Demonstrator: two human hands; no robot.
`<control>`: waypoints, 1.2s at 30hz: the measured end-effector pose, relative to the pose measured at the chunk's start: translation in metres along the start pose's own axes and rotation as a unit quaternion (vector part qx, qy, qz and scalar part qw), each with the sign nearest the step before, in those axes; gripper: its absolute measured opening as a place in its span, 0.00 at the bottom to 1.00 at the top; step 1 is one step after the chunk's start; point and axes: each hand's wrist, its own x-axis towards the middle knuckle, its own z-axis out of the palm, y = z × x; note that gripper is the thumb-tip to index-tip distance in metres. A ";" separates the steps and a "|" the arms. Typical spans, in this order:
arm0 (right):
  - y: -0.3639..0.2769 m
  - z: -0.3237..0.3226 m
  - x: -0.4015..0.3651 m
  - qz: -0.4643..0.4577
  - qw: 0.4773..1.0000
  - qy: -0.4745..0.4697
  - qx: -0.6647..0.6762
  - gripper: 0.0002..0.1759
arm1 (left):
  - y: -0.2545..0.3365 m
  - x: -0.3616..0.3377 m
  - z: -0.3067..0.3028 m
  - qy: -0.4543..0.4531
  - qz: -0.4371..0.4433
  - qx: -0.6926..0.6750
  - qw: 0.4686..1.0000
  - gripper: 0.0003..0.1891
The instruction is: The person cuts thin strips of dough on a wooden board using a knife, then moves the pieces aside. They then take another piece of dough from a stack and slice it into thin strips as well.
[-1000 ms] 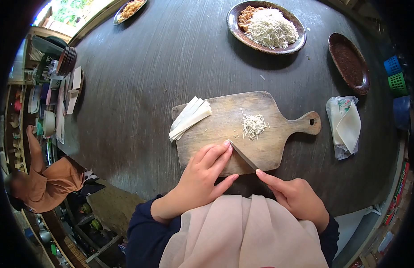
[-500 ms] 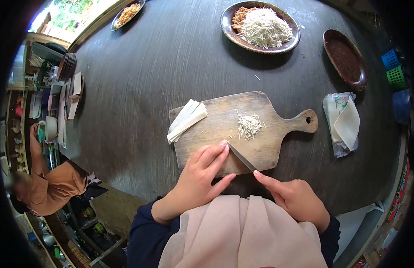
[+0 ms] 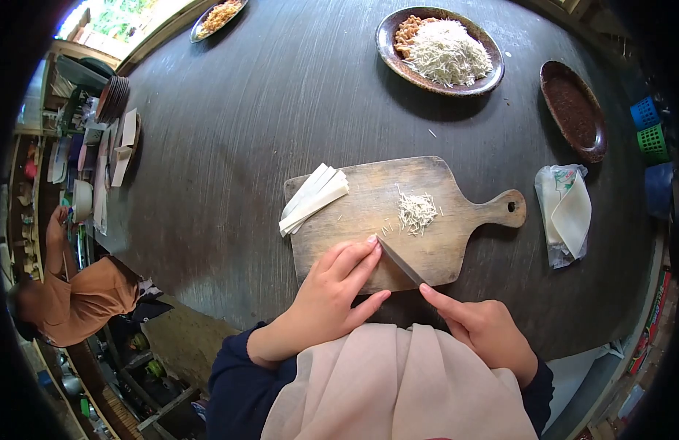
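Observation:
A wooden cutting board [image 3: 369, 271] lies before me. My left hand [image 3: 336, 290] rests at its near edge, fingertips together beside the knife tip; whatever they press on is too small to make out. My right hand [image 3: 482, 323] holds a knife [image 3: 402, 262] with its index finger along the top; the handle is hidden in the hand. The blade points up and left to my left fingertips. Thin white slivers [image 3: 416, 213] lie in a small pile on the board. Several flat white strips [image 3: 315, 196] are stacked at the board's left end.
Beyond the board stands an oval plate [image 3: 464, 90] with white shreds and brown pieces. At right are an empty-looking brown dish [image 3: 574, 110] and a plastic packet [image 3: 563, 213] with white sheets. A small dish [image 3: 218, 18] sits far left. Another person [image 3: 94, 301] is at left.
The view has shifted slightly, so the board and dishes appear a little lower and further right. Both hands and the knife keep nearly the same pose at the board.

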 end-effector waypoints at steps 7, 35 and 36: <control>-0.001 -0.001 0.002 0.000 1.000 -0.008 0.017 0.33 | 0.000 -0.001 0.001 0.004 0.000 0.008 1.000 0.32; -0.003 -0.003 0.007 0.007 0.997 0.007 0.076 0.30 | 0.001 0.000 0.000 0.006 0.013 0.035 0.999 0.33; -0.003 -0.003 0.007 0.006 0.997 0.009 0.078 0.30 | 0.001 0.000 -0.001 0.005 0.013 0.033 0.999 0.33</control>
